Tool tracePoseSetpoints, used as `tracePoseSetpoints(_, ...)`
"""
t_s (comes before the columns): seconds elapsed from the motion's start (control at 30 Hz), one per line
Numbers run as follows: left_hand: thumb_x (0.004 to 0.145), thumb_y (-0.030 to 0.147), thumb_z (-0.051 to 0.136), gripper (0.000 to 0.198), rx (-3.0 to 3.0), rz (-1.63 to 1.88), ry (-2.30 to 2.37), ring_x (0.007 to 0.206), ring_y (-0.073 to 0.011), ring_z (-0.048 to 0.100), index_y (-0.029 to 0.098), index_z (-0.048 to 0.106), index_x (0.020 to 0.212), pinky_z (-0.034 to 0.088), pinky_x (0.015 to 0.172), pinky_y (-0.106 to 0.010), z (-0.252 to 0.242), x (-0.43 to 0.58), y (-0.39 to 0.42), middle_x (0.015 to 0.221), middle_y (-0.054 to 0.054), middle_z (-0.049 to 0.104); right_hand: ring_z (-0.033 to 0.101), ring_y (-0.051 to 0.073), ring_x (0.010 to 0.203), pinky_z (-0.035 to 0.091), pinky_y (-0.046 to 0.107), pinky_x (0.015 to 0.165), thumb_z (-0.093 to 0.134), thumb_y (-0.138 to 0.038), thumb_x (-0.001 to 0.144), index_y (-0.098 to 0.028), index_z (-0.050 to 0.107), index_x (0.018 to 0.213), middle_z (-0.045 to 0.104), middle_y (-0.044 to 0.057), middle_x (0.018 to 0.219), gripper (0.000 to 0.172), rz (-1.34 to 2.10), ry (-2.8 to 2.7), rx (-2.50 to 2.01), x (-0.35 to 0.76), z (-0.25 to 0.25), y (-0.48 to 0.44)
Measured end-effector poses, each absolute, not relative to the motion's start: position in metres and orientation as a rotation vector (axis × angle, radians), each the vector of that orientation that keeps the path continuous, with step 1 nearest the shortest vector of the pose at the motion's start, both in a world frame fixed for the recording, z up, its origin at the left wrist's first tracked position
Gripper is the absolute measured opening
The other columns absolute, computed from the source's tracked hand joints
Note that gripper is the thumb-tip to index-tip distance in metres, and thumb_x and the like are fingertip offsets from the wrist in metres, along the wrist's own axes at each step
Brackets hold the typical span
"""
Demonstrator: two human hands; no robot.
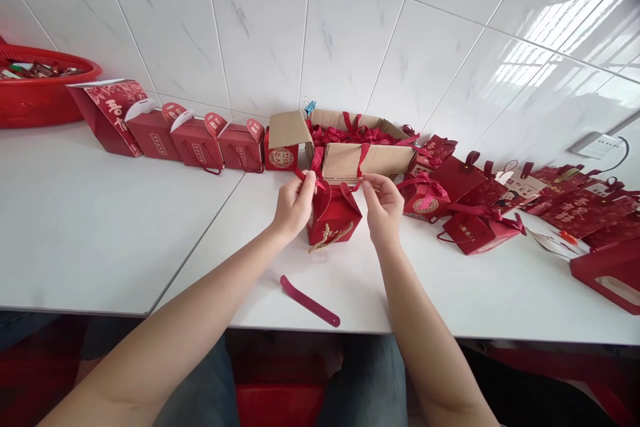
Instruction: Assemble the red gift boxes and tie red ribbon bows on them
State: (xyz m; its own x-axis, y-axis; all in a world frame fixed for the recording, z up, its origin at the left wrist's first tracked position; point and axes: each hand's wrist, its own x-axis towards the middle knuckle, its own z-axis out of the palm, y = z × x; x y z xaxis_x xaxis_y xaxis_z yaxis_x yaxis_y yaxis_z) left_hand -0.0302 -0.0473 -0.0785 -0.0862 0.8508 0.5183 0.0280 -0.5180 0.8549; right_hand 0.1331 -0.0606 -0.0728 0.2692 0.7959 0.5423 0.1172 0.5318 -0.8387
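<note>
A red gift box [334, 219] with pointed top flaps and a twisted gold cord on its front stands on the white table between my hands. My left hand [296, 203] pinches a red ribbon [317, 163] at the box's upper left. On the other side, my right hand [383, 203] holds the ribbon's other part between thumb and fingertips, close to the top right flap. Whether the ribbon is knotted cannot be made out. In front of the box lies a loose dark-red strip [310, 301] with a small hole at each end.
Behind the gift box, an open cardboard carton [385, 161] holds a heap of red ribbons. Red gift boxes [197, 141] line the wall at left, near a red basket [45, 103]. More boxes and bags [475, 230] crowd the right. The table's front edge [310, 329] runs before me.
</note>
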Motion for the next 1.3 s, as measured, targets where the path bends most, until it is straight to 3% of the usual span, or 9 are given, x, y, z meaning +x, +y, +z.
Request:
tracePoseSetpoints(0.1,0.086,0.054,0.055,0.043,1.322,1.691,0.781,0.059,-0.0114,0.046,0.018,0.051,0.063,0.035,0.055,-0.025,-0.076,-0.031,-0.041,0.062,0.0,0.049,0.062,0.021,0.101,0.048,0.037,0.09,0.062,-0.04,0.078,-0.02,0.063,0.094,0.068,0.008,0.104,0.025,0.612,-1.094,-1.109,0.137,-0.082,-0.047)
tracePoseSetpoints(0.23,0.08,0.054,0.063,0.039,1.117,1.605,0.568,0.064,-0.0118,0.055,0.016,0.06,0.074,0.039,0.053,-0.023,-0.068,-0.032,-0.04,0.071,-0.003,0.058,0.061,0.023,0.109,0.048,0.037,0.094,0.067,-0.044,0.073,-0.02,0.064,0.1,0.069,0.007,0.112,0.036,0.984,-1.033,-1.089,0.136,-0.091,-0.038)
tracePoseSetpoints(0.43,0.081,0.057,0.061,0.04,0.945,1.517,0.515,0.073,-0.012,0.062,0.017,0.057,0.076,0.046,0.06,-0.023,-0.056,-0.037,-0.041,0.093,-0.004,0.065,0.062,0.024,0.11,0.05,0.037,0.094,0.068,-0.043,0.073,-0.022,0.064,0.108,0.068,0.005,0.117,0.041,1.193,-1.163,-0.93,0.124,-0.09,-0.047)
tracePoseSetpoints(0.63,0.08,0.062,0.058,0.039,0.915,1.469,0.416,0.096,-0.0199,0.064,0.023,0.061,0.086,0.053,0.078,-0.033,-0.054,-0.049,-0.038,0.106,-0.004,0.064,0.063,0.022,0.108,0.051,0.034,0.092,0.067,-0.044,0.075,-0.024,0.062,0.107,0.069,0.004,0.115,0.039,1.238,-1.156,-0.861,0.123,-0.09,-0.049)
tracePoseSetpoints(0.87,0.084,0.065,0.049,0.038,0.937,1.454,0.403,0.115,-0.0277,0.056,0.035,0.062,0.104,0.05,0.087,-0.046,-0.054,-0.055,-0.038,0.119,-0.002,0.059,0.063,0.022,0.105,0.053,0.031,0.082,0.061,-0.051,0.079,-0.023,0.065,0.097,0.069,0.004,0.111,0.034,1.216,-1.147,-0.917,0.123,-0.09,-0.049)
tracePoseSetpoints(1.0,0.084,0.069,0.045,0.041,0.939,1.468,0.417,0.116,-0.027,0.055,0.042,0.062,0.109,0.048,0.091,-0.051,-0.053,-0.058,-0.037,0.12,-0.001,0.059,0.065,0.02,0.095,0.052,0.032,0.083,0.067,-0.048,0.075,-0.022,0.066,0.094,0.071,0.003,0.102,0.032,1.173,-1.155,-0.934,0.121,-0.092,-0.05)
tracePoseSetpoints(1.13,0.085,0.07,0.041,0.038,0.968,1.508,0.39,0.11,-0.0231,0.057,0.05,0.061,0.11,0.05,0.092,-0.051,-0.054,-0.061,-0.034,0.116,0.001,0.061,0.063,0.02,0.097,0.051,0.034,0.088,0.074,-0.038,0.068,-0.022,0.066,0.097,0.07,0.003,0.103,0.034,1.155,-1.188,-0.907,0.118,-0.095,-0.05)
tracePoseSetpoints(1.3,0.085,0.067,0.045,0.04,0.807,1.526,0.401,0.104,-0.0211,0.06,0.045,0.062,0.115,0.053,0.089,-0.042,-0.053,-0.06,-0.032,0.114,-0.001,0.063,0.063,0.022,0.101,0.051,0.035,0.085,0.074,-0.037,0.068,-0.025,0.066,0.1,0.068,0.004,0.111,0.035,1.122,-1.268,-0.883,0.118,-0.095,-0.051)
